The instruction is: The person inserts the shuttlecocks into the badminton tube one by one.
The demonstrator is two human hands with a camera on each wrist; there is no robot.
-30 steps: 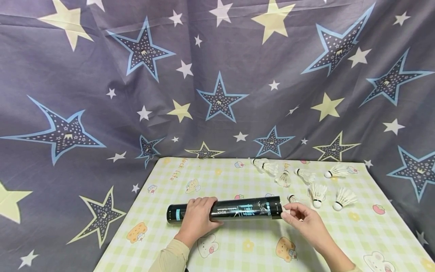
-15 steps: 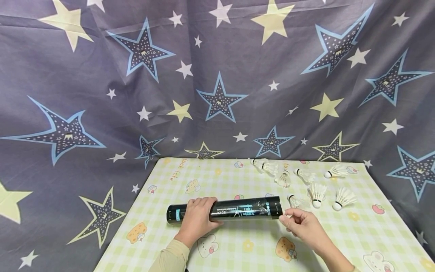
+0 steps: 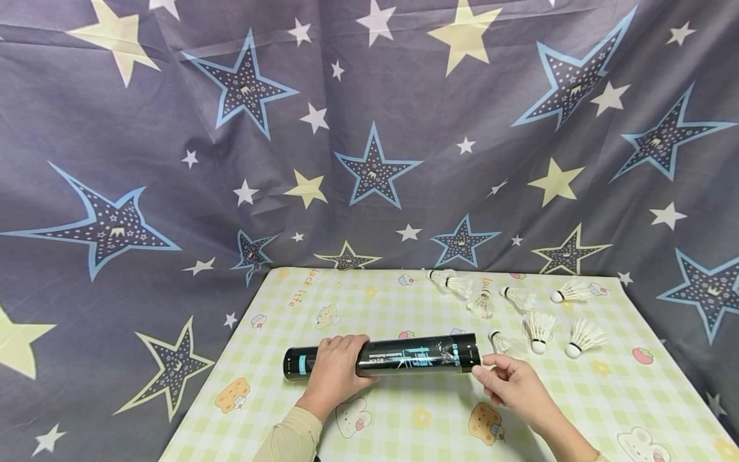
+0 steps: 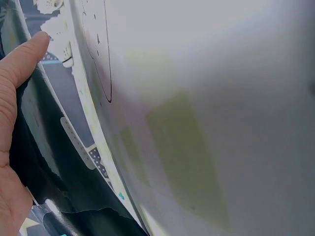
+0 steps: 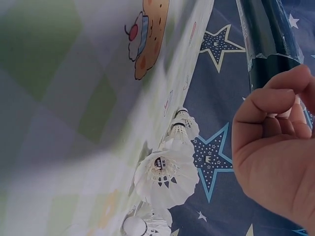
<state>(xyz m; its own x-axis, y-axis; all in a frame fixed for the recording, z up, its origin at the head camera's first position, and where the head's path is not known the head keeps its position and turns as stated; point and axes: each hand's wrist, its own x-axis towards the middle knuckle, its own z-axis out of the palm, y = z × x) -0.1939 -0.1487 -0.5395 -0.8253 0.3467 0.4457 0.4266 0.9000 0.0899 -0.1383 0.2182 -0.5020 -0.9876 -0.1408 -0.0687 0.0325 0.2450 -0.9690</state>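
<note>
A black shuttlecock tube (image 3: 404, 355) with blue print lies on its side on the table. My left hand (image 3: 340, 369) grips it from above near its left part; in the left wrist view that hand's thumb or finger lies along the dark tube (image 4: 54, 142). At the tube's right end, my right hand (image 3: 514, 388) has curled fingers, and its thumb and a finger pinch the rim. Whether anything else is between those fingertips is hidden. Just behind this hand lies a white feather shuttlecock (image 3: 503, 343). The inside of the tube is out of sight.
Several more shuttlecocks are scattered across the back right, including one upright shuttlecock (image 3: 539, 332) and another shuttlecock (image 3: 584, 337) farther right. A green checked cloth (image 3: 260, 398) covers the table. Behind it hangs a dark star-patterned curtain (image 3: 404, 83).
A small white piece seen between my right fingertips at the tube's mouth a second ago no longer shows. My right hand has shifted slightly downward at the rim; left hand and tube stay put.
</note>
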